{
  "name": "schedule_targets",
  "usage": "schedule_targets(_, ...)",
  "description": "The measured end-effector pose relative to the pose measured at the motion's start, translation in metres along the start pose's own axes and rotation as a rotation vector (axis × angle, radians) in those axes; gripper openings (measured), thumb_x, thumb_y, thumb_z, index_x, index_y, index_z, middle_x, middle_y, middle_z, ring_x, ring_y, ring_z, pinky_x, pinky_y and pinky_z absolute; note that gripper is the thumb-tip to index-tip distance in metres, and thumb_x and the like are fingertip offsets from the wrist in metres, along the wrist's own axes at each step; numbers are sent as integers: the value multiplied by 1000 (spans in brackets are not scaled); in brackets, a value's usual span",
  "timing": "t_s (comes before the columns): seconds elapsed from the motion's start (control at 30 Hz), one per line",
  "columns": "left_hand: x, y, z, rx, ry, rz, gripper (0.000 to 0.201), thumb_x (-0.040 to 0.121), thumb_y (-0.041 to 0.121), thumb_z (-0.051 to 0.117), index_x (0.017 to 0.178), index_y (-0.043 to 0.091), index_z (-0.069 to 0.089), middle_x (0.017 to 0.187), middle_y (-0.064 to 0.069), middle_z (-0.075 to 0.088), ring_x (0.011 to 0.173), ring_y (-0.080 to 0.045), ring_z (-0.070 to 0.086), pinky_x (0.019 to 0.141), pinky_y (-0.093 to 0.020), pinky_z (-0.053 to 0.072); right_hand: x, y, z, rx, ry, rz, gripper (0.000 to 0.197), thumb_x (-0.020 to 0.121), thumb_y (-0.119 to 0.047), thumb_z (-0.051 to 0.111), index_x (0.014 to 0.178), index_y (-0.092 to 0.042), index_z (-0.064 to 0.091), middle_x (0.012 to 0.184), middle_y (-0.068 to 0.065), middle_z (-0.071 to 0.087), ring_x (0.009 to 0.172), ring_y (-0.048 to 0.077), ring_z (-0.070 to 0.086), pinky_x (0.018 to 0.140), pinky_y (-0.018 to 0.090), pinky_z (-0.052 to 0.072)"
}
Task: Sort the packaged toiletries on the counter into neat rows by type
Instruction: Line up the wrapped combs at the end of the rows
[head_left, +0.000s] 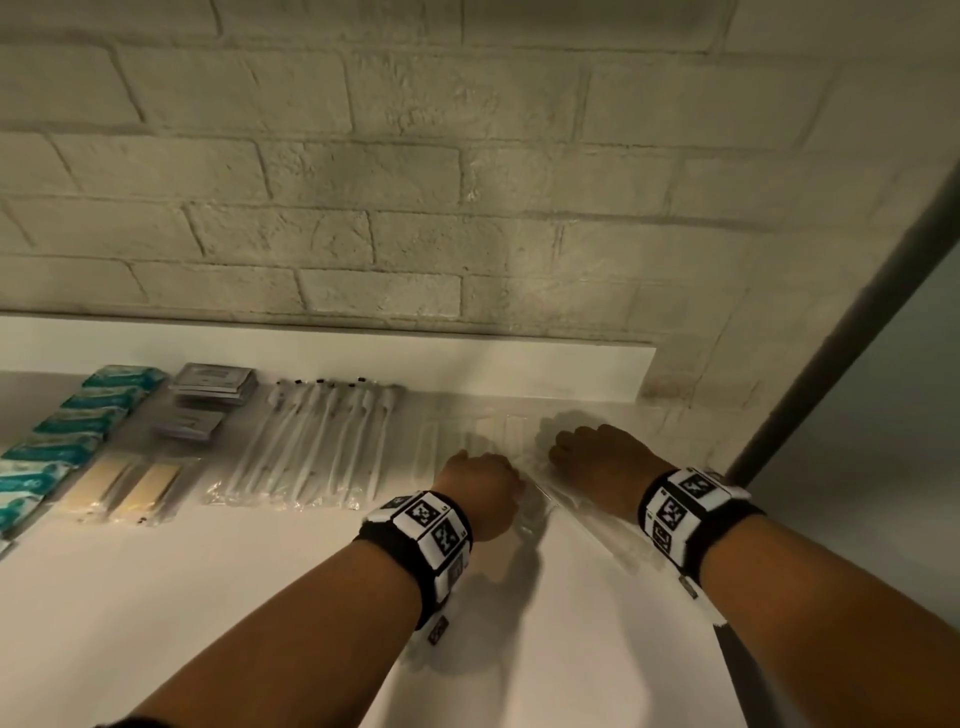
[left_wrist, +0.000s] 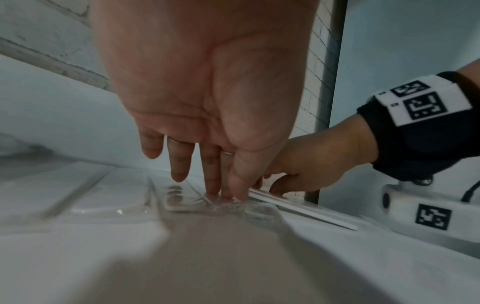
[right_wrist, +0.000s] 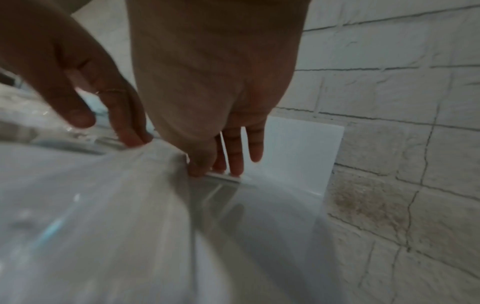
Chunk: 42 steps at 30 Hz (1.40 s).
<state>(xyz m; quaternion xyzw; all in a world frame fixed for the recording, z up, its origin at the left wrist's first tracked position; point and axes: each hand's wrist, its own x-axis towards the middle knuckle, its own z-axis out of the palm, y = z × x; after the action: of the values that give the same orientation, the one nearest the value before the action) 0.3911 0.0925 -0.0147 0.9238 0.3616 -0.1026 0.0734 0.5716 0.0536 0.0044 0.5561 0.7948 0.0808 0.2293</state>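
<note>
Two stick packets (left_wrist: 187, 204): one under flat left hand (head_left: 480, 486), one pinched by right hand (head_left: 597, 457)

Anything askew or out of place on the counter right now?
Yes: the clear packet pinched by the right hand lies slanted across the counter, while the toothbrushes lie side by side in an even row. The left hand presses clear wrap beside it. Nothing looks spilled or torn.

painted brick wall (head_left: 363, 182), dark metal post (head_left: 831, 338)

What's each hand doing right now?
Left hand: open, straight fingers pressing a clear packet.
Right hand: pinching a white-stick packet.
</note>
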Motion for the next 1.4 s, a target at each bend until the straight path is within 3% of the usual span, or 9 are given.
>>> schedule_targets(0.33,6,-2,-3,-27,-73,-24,37,96,22,39,128,28,57,136,-1,50,132,-20,40,115,-53,18,-3,-1,-8,250,-160,-65,24,79,-20,67,96,-26,52,106,-1,48,105,24,46,77,31,30)
schedule_targets(0.53,6,-1,-2,-21,-63,-29,40,97,23,38,134,30,52,138,-2,49,133,-21,39,115,-52,18,10,-1,-14,140,-381,-45,32,86,-20,63,118,-17,62,124,4,59,112,27,58,94,40,48)
schedule_targets(0.67,6,-3,-1,-12,-60,-22,37,97,22,38,127,27,58,132,-1,53,130,-21,43,114,-53,20,2,22,-34,197,-262,157,37,98,-16,41,131,-10,55,137,8,53,126,28,51,104,38,40)
schedule_targets(0.8,7,-1,-2,11,-35,-32,35,97,20,38,124,24,60,130,-4,54,126,-23,47,113,-51,24,-2,49,-39,412,-230,474,17,93,-16,53,105,-7,62,126,14,60,115,30,58,93,35,47)
schedule_targets(1.0,8,0,-3,19,-7,-28,35,97,24,37,122,26,61,128,-3,55,123,-23,49,111,-47,28,10,-3,-4,991,-211,843,96,72,-46,75,142,0,28,123,14,57,98,24,60,74,31,54)
schedule_targets(1.1,9,0,-3,18,4,-31,33,97,26,37,120,27,62,127,-3,55,122,-24,49,109,-44,30,12,-20,-9,1259,-274,786,50,88,-36,61,121,0,50,73,12,55,58,21,48,53,26,43)
schedule_targets(1.23,8,0,-1,31,25,-26,30,96,25,40,115,26,63,124,-3,57,118,-25,52,106,-44,35,-22,-6,-35,1076,-341,514,20,89,-16,62,106,-7,61,80,8,58,59,20,52,45,20,39)
schedule_targets(1.3,8,-1,1,42,31,-21,29,96,25,41,113,25,64,123,-2,58,115,-25,54,102,-42,39,-44,-4,-44,1019,-487,401,31,77,-18,78,101,-19,59,93,2,62,64,14,59,45,17,44)
schedule_targets(1.4,11,0,1,38,49,-38,30,95,31,42,111,25,67,120,-1,59,113,-23,56,95,-38,44,-65,-26,-42,600,-587,238,68,64,-32,86,120,-24,49,117,-3,55,97,20,59,76,33,52)
